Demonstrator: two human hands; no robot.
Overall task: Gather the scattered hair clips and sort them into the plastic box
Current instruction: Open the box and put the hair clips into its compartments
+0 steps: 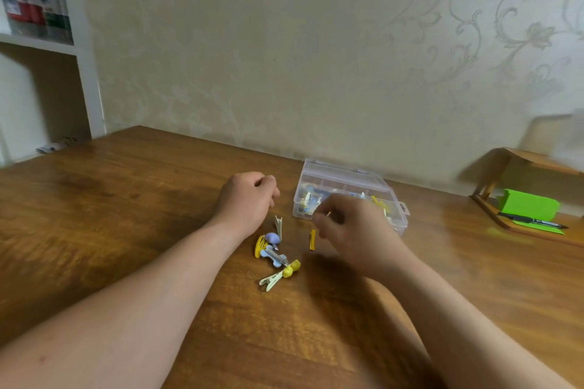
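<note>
A clear plastic box (343,176) with compartments stands near the wall and holds several clips. On the wooden table (126,205) in front of it lies a small pile of hair clips (275,255): yellow, purple, blue and a cream one with a yellow duck (286,272). A white clip (278,224) and a slim yellow clip (312,239) lie apart from the pile. My left hand (246,196) rests curled just left of the box, with nothing visible in it. My right hand (347,227) hovers at the box's front edge and pinches something small and blurred, seemingly a clip.
At the right edge stands a wooden holder (518,167) with green sticky notes (527,204) and a black pen (534,222). A white shelf (85,50) with books stands at the far left. The wall runs right behind the box.
</note>
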